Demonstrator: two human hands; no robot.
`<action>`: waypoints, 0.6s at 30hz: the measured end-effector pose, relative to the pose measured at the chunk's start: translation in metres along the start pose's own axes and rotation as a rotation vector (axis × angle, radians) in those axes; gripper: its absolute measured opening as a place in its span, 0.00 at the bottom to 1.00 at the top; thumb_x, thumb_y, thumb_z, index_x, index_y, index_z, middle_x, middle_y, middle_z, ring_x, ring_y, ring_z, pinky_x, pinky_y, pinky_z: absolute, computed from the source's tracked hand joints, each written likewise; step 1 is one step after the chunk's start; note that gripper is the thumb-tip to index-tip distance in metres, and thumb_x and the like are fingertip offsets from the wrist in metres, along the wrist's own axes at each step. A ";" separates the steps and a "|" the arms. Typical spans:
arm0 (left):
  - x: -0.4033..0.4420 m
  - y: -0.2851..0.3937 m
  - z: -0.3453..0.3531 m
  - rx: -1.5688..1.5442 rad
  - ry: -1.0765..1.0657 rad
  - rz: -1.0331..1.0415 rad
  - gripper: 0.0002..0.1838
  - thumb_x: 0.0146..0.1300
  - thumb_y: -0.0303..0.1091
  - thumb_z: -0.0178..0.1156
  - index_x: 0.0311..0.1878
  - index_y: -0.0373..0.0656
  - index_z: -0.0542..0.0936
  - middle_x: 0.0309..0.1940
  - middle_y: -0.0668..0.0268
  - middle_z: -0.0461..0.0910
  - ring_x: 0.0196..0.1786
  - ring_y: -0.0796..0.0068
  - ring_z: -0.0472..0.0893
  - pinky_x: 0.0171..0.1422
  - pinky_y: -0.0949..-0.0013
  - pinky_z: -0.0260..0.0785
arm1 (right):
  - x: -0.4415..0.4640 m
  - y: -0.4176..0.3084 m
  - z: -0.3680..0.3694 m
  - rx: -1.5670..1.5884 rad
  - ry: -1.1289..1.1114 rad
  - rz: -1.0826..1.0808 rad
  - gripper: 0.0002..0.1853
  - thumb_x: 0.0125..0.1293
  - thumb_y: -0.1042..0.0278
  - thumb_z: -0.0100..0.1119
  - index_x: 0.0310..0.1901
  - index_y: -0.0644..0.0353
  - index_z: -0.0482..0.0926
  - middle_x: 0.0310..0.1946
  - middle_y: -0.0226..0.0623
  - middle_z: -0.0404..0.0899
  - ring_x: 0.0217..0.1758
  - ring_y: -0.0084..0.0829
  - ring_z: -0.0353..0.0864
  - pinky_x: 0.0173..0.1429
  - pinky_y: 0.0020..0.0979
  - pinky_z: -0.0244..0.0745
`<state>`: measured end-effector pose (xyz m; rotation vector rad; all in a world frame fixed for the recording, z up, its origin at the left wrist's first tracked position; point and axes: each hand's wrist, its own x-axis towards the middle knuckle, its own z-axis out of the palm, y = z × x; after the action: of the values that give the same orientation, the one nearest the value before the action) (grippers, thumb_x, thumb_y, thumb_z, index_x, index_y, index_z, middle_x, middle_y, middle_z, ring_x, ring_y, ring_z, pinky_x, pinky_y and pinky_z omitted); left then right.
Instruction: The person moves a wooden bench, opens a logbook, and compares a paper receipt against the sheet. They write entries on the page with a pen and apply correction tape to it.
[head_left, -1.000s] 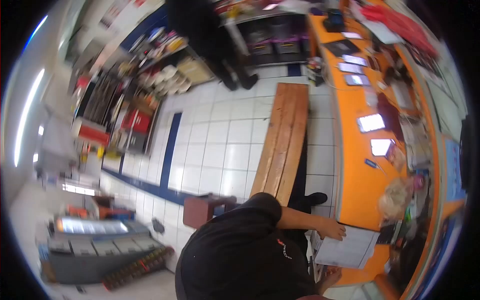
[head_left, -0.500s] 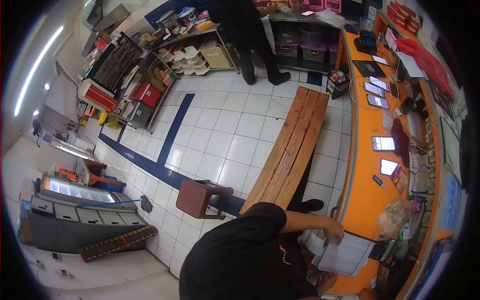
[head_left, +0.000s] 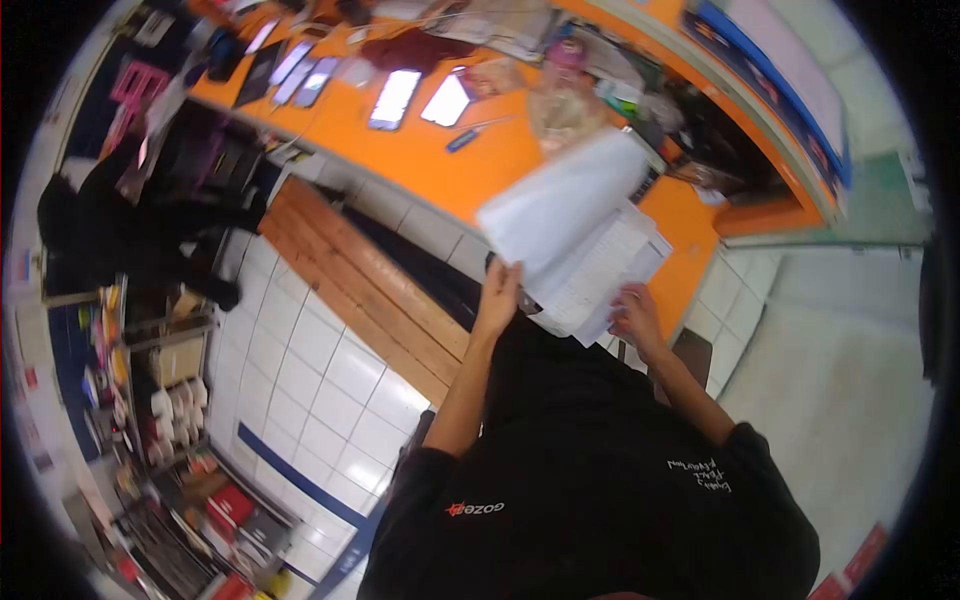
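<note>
Left hand [head_left: 500, 292] pinches raised page [head_left: 565, 205]; right hand [head_left: 637, 318] at papers [head_left: 605, 268], grip unclear — shirt lettering [head_left: 485, 508] blurred

White sheet [head_left: 565, 200], raised and blurred, printed papers [head_left: 598, 275] below, loosely stacked, by orange counter [head_left: 420, 150] edge

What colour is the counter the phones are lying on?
The counter is bright orange, showing best in the head view, the only one here.

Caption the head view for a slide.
Left hand holding up a white page over other papers, right hand at their edge, at an orange counter.
</note>
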<state>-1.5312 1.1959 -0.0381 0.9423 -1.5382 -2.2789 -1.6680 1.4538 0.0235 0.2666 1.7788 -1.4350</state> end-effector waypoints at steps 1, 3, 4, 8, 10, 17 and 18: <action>-0.001 -0.008 -0.002 -0.097 0.062 -0.028 0.20 0.84 0.38 0.56 0.71 0.41 0.74 0.58 0.63 0.83 0.58 0.73 0.82 0.66 0.63 0.75 | 0.002 -0.003 0.006 -0.135 -0.060 -0.068 0.20 0.76 0.58 0.62 0.63 0.57 0.70 0.41 0.39 0.80 0.37 0.37 0.85 0.44 0.41 0.83; -0.016 0.009 0.010 -0.196 0.187 -0.088 0.20 0.85 0.38 0.54 0.72 0.41 0.73 0.62 0.63 0.81 0.63 0.68 0.81 0.70 0.58 0.74 | 0.018 0.010 0.013 -0.349 -0.039 -0.238 0.23 0.75 0.60 0.64 0.64 0.57 0.69 0.41 0.41 0.82 0.38 0.39 0.86 0.45 0.42 0.83; -0.018 0.008 0.013 -0.295 0.191 -0.045 0.19 0.85 0.38 0.53 0.71 0.41 0.72 0.63 0.62 0.80 0.64 0.68 0.80 0.71 0.55 0.74 | 0.023 0.011 0.018 -0.587 -0.051 -0.401 0.25 0.73 0.61 0.67 0.65 0.58 0.69 0.40 0.44 0.83 0.38 0.40 0.86 0.45 0.43 0.82; -0.020 0.005 0.015 -0.272 0.215 -0.082 0.18 0.84 0.37 0.53 0.70 0.41 0.72 0.63 0.61 0.80 0.67 0.67 0.79 0.71 0.54 0.74 | 0.023 -0.003 0.023 -0.834 0.007 -0.470 0.30 0.70 0.61 0.69 0.68 0.58 0.68 0.41 0.49 0.84 0.40 0.47 0.87 0.49 0.47 0.81; -0.026 0.002 0.013 -0.291 0.197 -0.085 0.17 0.85 0.36 0.52 0.69 0.40 0.73 0.63 0.60 0.80 0.67 0.67 0.80 0.72 0.53 0.75 | 0.021 -0.012 0.023 -0.935 -0.002 -0.389 0.31 0.68 0.62 0.70 0.69 0.57 0.68 0.44 0.50 0.85 0.44 0.52 0.88 0.51 0.50 0.81; -0.072 -0.021 0.028 -0.603 0.189 -0.176 0.25 0.81 0.34 0.56 0.75 0.40 0.66 0.72 0.55 0.72 0.75 0.55 0.73 0.81 0.47 0.66 | 0.027 0.001 0.003 -0.963 0.053 -0.487 0.32 0.67 0.60 0.72 0.69 0.56 0.69 0.38 0.44 0.81 0.42 0.46 0.85 0.47 0.47 0.79; -0.078 -0.026 0.029 -0.633 0.212 -0.193 0.26 0.80 0.35 0.56 0.76 0.39 0.64 0.74 0.54 0.70 0.77 0.55 0.71 0.82 0.47 0.65 | 0.027 0.004 0.001 -0.974 0.053 -0.520 0.32 0.67 0.60 0.71 0.69 0.55 0.69 0.42 0.44 0.81 0.44 0.47 0.85 0.48 0.47 0.80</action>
<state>-1.4855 1.2688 -0.0251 1.1153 -0.5897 -2.4517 -1.6824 1.4459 0.0016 -0.7083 2.4672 -0.7022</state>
